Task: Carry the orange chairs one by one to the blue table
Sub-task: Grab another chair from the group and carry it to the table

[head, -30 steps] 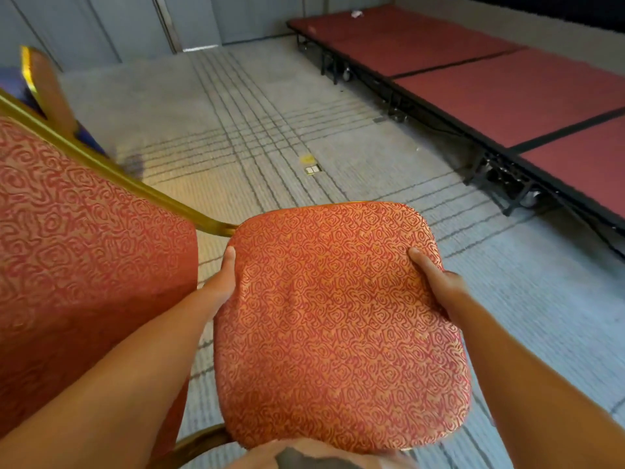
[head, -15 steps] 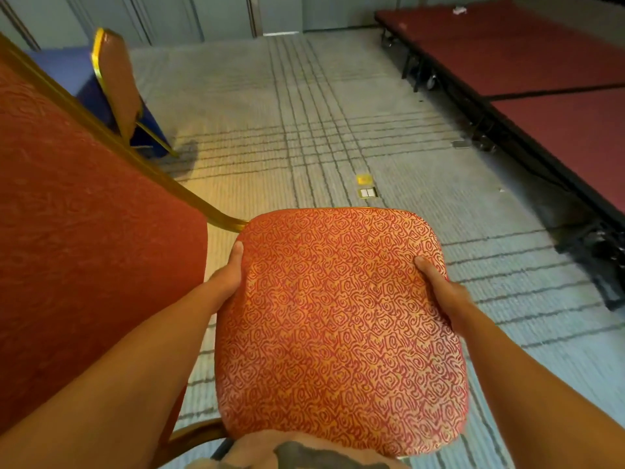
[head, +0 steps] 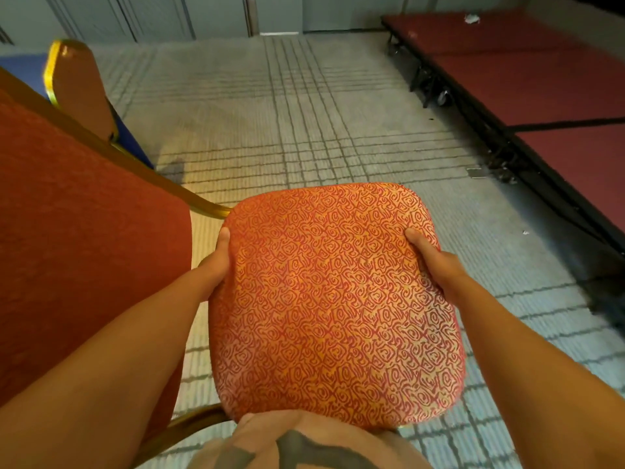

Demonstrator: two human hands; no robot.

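Note:
I hold an orange chair point(head: 331, 299) with a swirl-patterned seat lifted off the floor in front of me, its backrest filling the left of the view. My left hand point(head: 216, 262) grips the seat's left edge and my right hand point(head: 429, 262) grips its right edge. At the far left stands the blue table point(head: 23, 71), with another orange chair point(head: 79, 86), gold-framed, set against it.
Grey carpet point(head: 304, 113) with dark grid lines stretches ahead to a wall of grey panels. A low stage of dark red platforms point(head: 548, 82) on black legs runs along the right side.
The view has swung left while I carry the chair. The blue table and the chair beside it have come further into view, and the red stage has slid toward the right edge.

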